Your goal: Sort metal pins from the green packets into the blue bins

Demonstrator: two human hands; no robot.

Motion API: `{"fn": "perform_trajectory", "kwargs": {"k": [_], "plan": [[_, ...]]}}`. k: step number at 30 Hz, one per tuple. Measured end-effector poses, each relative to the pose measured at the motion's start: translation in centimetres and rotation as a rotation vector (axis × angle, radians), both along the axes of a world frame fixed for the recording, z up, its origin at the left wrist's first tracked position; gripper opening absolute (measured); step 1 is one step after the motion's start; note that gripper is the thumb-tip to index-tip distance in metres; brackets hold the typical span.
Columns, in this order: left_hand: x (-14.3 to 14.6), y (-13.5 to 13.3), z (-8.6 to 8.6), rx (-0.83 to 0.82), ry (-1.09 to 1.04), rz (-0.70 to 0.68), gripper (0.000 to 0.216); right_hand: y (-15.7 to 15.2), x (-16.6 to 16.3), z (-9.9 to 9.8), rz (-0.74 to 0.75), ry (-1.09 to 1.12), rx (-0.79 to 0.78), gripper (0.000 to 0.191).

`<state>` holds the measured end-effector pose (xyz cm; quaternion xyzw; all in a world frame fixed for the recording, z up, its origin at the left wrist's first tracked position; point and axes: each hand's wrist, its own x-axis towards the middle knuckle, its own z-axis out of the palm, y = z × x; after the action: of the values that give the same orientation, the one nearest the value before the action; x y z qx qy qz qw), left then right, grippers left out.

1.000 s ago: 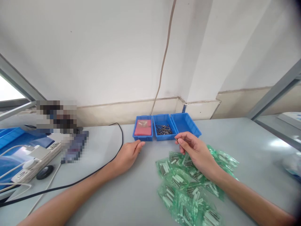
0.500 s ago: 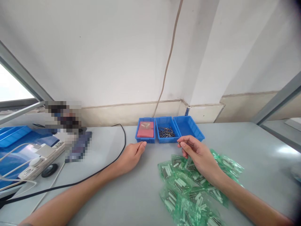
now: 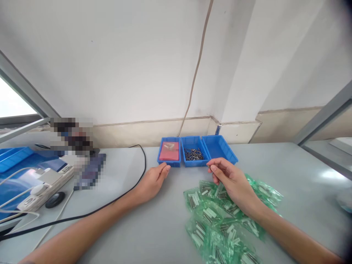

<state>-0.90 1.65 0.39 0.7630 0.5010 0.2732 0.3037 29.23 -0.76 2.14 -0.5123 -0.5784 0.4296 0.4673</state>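
Note:
My left hand (image 3: 154,182) is closed, thumb pressed on the curled fingers, just in front of the left blue bin (image 3: 180,161). Whatever it may hold is hidden. In front of the right blue bin (image 3: 224,148), the fingertips of my right hand (image 3: 231,179) pinch a small dark metal piece, which looks like a screw; most of it is covered. Loose metal screws (image 3: 194,154) lie in the middle blue bin (image 3: 183,142). Red plastic bags (image 3: 168,154) fill the left one. Below my right hand are several green bags (image 3: 210,212) with white plugs and metal screws inside.
A black cable (image 3: 90,213) runs across the grey table (image 3: 143,234) and over my left forearm. At the left are a power strip (image 3: 45,187), a round black object (image 3: 55,200) and a blue tray (image 3: 13,158). The wall (image 3: 132,73) rises behind the bins.
The view has shifted very slightly. Both hands keep their poses, and the bins and green bags stay in place.

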Motion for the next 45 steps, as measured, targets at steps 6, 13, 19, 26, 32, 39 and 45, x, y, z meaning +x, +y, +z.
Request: {"fn": "perform_trajectory", "kwargs": {"k": [6, 13, 19, 26, 32, 39, 45], "plan": [[0.0, -0.2, 0.0, 0.043, 0.091, -0.036, 0.047, -0.1, 0.1, -0.1, -0.011, -0.015, 0.012, 0.041], [0.0, -0.9, 0.3, 0.154, 0.148, -0.103, 0.031, -0.2, 0.0, -0.1, -0.011, -0.030, 0.021, 0.040], [0.0, -1.3, 0.4, 0.205, 0.282, -0.192, 0.028, 0.0, 0.1, -0.6, -0.001, -0.015, 0.023, 0.038], [0.2, -1.2, -0.2, 0.219, 0.322, -0.219, 0.028, 0.0, 0.1, -0.4, 0.002, -0.033, 0.014, 0.038], [0.0, -1.2, -0.1, 0.150, 0.272, -0.173, 0.024, 0.0, 0.2, -0.7, 0.006, -0.031, 0.024, 0.036], [-0.3, -1.0, -0.7, 0.176, 0.268, -0.168, 0.030, 0.1, 0.2, -0.8, 0.013, -0.024, 0.014, 0.033], [-0.2, -0.8, -0.8, 0.248, 0.282, -0.221, 0.028, 0.1, 0.2, -0.7, 0.018, -0.030, 0.007, 0.031]]}}
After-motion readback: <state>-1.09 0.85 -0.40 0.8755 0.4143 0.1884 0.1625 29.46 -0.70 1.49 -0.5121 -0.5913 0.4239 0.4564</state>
